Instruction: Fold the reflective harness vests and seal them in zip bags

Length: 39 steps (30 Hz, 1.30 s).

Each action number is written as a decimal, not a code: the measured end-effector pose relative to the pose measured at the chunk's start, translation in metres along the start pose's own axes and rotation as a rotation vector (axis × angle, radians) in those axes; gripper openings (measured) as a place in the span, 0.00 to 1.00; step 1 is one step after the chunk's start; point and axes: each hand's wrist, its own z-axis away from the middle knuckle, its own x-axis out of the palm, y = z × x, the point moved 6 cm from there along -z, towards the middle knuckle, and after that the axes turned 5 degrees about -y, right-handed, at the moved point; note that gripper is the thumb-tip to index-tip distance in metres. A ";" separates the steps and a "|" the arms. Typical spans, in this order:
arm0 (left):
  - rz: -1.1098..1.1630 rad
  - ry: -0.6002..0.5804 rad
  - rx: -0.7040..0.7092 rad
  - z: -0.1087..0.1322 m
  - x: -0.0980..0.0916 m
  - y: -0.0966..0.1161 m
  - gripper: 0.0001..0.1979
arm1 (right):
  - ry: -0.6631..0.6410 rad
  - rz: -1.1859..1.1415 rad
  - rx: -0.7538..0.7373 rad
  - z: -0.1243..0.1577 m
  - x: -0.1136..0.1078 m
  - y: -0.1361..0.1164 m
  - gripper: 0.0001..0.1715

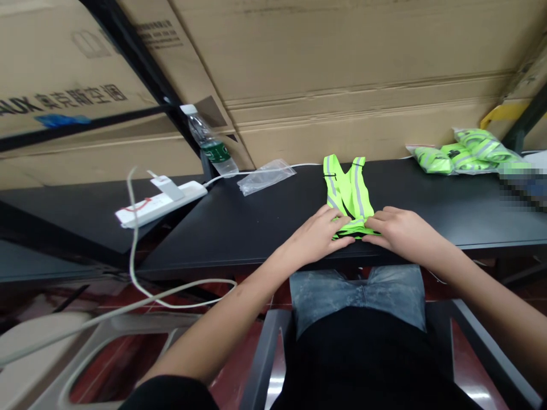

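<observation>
A neon-yellow reflective vest (361, 196) with grey stripes lies on the black tabletop (256, 228). Its two straps reach away from me, and its near part is bunched in folds at the table's front edge. My left hand (320, 232) is closed on the left side of those folds, thumb toward me and fingers over the top. On the right side, my right hand (395, 230) grips the same folds in a similar way. Some of the folded cloth is hidden under my fingers.
A clear plastic bag (265, 176) lies left of the vest. Beyond it a water bottle (216, 149) leans near a shelf post. A white power strip (164, 202) with a cable sits farther left. Several bagged vests (474, 154) lie at the back right. Cardboard boxes (363, 62) stand behind.
</observation>
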 end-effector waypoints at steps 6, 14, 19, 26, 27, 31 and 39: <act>-0.025 0.064 -0.027 0.030 0.003 0.036 0.32 | 0.143 0.228 -0.050 0.029 -0.004 -0.041 0.18; -0.032 0.097 0.010 0.031 -0.003 0.037 0.20 | 0.139 0.046 -0.133 0.037 -0.018 -0.032 0.11; 0.307 -0.035 -0.169 0.012 -0.011 0.003 0.16 | -0.133 -0.372 -0.039 -0.007 -0.022 0.017 0.22; 0.546 0.114 -0.212 0.001 -0.001 -0.020 0.14 | -0.528 -0.906 -0.089 -0.056 0.014 0.051 0.28; 0.545 0.113 -0.239 0.001 0.002 -0.021 0.14 | -0.542 -0.940 -0.082 -0.058 0.018 0.053 0.27; 0.438 0.132 -0.337 0.003 0.008 -0.024 0.12 | -0.526 -0.959 -0.026 -0.059 0.028 0.060 0.25; 0.188 0.194 -0.262 0.014 -0.005 -0.015 0.15 | -0.311 -1.105 0.219 -0.048 0.039 0.070 0.26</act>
